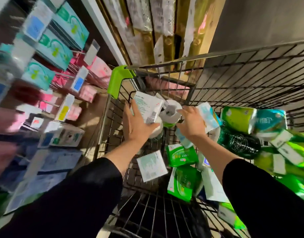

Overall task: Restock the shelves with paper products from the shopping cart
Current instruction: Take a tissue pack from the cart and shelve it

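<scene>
Both my hands reach into the wire shopping cart. My left hand grips a flat white pack with green print near the cart's far left corner. My right hand holds a white and light-blue tissue pack beside it. Between the two hands stands a white paper roll with an open core. Another flat white pack and green tissue packs lie on the cart floor below my wrists.
Shelves on the left carry teal boxes, pink packs and white boxes with price tags. The cart's green corner guard is close to the shelf. Large green packs fill the cart's right side. Gold packages stand beyond the cart.
</scene>
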A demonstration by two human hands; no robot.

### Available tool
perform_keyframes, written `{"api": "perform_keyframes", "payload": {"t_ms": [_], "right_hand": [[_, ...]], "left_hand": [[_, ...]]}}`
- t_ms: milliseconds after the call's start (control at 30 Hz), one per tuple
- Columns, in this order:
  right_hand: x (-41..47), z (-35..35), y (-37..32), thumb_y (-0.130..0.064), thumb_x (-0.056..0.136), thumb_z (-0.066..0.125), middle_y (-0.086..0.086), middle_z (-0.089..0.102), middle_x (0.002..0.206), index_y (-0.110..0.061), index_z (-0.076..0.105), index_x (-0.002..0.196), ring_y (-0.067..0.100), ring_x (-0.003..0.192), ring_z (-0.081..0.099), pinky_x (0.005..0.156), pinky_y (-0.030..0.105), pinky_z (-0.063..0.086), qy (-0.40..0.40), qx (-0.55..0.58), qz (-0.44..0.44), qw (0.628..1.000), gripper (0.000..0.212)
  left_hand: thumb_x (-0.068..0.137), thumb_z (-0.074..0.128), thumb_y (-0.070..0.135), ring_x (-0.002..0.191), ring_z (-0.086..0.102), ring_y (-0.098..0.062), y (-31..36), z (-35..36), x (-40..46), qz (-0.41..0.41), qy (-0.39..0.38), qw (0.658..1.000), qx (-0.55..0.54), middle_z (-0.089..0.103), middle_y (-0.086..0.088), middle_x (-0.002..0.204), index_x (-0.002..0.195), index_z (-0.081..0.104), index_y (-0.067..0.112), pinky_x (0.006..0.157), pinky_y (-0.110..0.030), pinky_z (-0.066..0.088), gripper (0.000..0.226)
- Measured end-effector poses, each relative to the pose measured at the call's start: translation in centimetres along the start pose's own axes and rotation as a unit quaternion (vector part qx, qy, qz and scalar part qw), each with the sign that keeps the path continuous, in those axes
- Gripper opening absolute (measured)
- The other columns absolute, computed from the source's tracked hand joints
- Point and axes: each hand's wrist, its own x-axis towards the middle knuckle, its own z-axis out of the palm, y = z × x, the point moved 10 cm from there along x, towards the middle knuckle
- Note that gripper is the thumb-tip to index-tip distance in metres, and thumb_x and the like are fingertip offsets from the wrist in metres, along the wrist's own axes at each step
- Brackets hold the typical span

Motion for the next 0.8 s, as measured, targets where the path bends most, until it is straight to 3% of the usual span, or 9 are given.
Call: {"api": "perform_keyframes", "payload": {"t_ms": [100, 167, 300, 400, 467, 567, 667, 800], "right_hand": [[1.6, 3.7, -0.4, -0.019, 0.087, 0.06, 0.01, 0.007, 0.162, -0.031, 0.04, 0.146, 0.031, 0.149, 0.003, 0.119, 0.045, 0.011, -0.087, -0.115, -0.034, 0.989, 0.063], [2.1, 5.4, 0.1, -0.019, 0.089, 0.057, 0.017, -0.004, 0.161, -0.039, 0.025, 0.15, 0.034, 0.149, -0.004, 0.119, 0.049, 0.006, -0.127, -0.154, -0.022, 0.98, 0.072], [2.8, 5.9, 0.3, -0.009, 0.085, 0.056, 0.029, 0.01, 0.155, -0.034, 0.024, 0.144, 0.041, 0.146, 0.009, 0.118, 0.054, 0.007, -0.088, -0.169, -0.015, 0.982, 0.072], [3.5, 6.4, -0.2, -0.018, 0.083, 0.065, 0.031, 0.008, 0.155, -0.023, 0.033, 0.137, 0.045, 0.145, 0.008, 0.117, 0.053, 0.012, -0.056, -0.171, -0.038, 0.983, 0.063], [3.7, 6.8, -0.3, -0.024, 0.082, 0.068, 0.031, 0.016, 0.153, -0.017, 0.037, 0.134, 0.046, 0.143, 0.016, 0.116, 0.05, 0.019, -0.057, -0.158, -0.046, 0.985, 0.061], [3.3, 4.7, -0.1, -0.032, 0.07, 0.078, 0.021, 0.041, 0.129, -0.009, 0.048, 0.121, 0.041, 0.117, 0.042, 0.096, 0.046, 0.04, 0.009, -0.063, -0.044, 0.997, 0.063], [2.9, 0.8, 1.9, -0.032, 0.061, 0.085, 0.009, 0.044, 0.114, -0.006, 0.047, 0.111, 0.028, 0.104, 0.044, 0.085, 0.039, 0.045, 0.081, 0.123, 0.019, 0.989, 0.068], [1.6, -3.8, 3.7, -0.031, 0.056, 0.09, -0.001, 0.05, 0.105, -0.017, 0.041, 0.111, 0.01, 0.096, 0.054, 0.077, 0.027, 0.049, 0.123, 0.399, 0.033, 0.908, 0.075]], "left_hand": [[0.067, 0.084, 0.04, 0.144, 0.013, -0.035, -0.1, 0.9, -0.3, 0.026, 0.003, 0.999, 0.025, 0.004, -0.021, 0.157, 0.154, 0.002, 0.012, 0.118, -0.045, 0.018, 0.122], [0.069, 0.082, 0.041, 0.141, 0.017, -0.038, -0.2, 0.6, -0.4, 0.036, 0.014, 0.998, 0.051, 0.011, -0.023, 0.155, 0.154, 0.003, 0.011, 0.116, -0.044, 0.018, 0.12], [0.065, 0.083, 0.042, 0.132, 0.03, -0.039, -1.1, 0.3, -0.5, 0.006, 0.024, 0.999, 0.032, 0.026, -0.021, 0.146, 0.154, 0.006, 0.017, 0.11, -0.047, 0.028, 0.12], [0.058, 0.07, 0.062, 0.123, 0.035, -0.029, -0.9, -0.3, -1.5, 0.012, 0.049, 0.999, -0.007, 0.035, -0.014, 0.135, 0.153, 0.014, 0.017, 0.103, -0.04, 0.032, 0.119], [0.057, 0.07, 0.061, 0.121, 0.036, -0.028, -1.0, -0.5, -1.7, 0.013, 0.051, 0.998, -0.017, 0.037, -0.012, 0.132, 0.152, 0.016, 0.015, 0.103, -0.042, 0.035, 0.119], [0.061, 0.083, 0.035, 0.128, 0.031, -0.03, -1.3, -0.4, -1.3, -0.002, 0.044, 0.999, -0.014, 0.036, -0.014, 0.137, 0.152, 0.014, 0.013, 0.107, -0.044, 0.032, 0.116], [0.064, 0.083, 0.031, 0.134, 0.023, -0.028, -1.3, -0.4, -1.3, -0.016, 0.026, 0.999, -0.021, 0.033, -0.016, 0.143, 0.153, 0.005, 0.011, 0.108, -0.039, 0.025, 0.12], [0.062, 0.084, 0.031, 0.133, 0.025, -0.027, -1.4, -0.7, -1.7, -0.039, 0.023, 0.998, -0.043, 0.033, -0.014, 0.141, 0.153, 0.007, 0.018, 0.105, -0.038, 0.03, 0.119]]}}
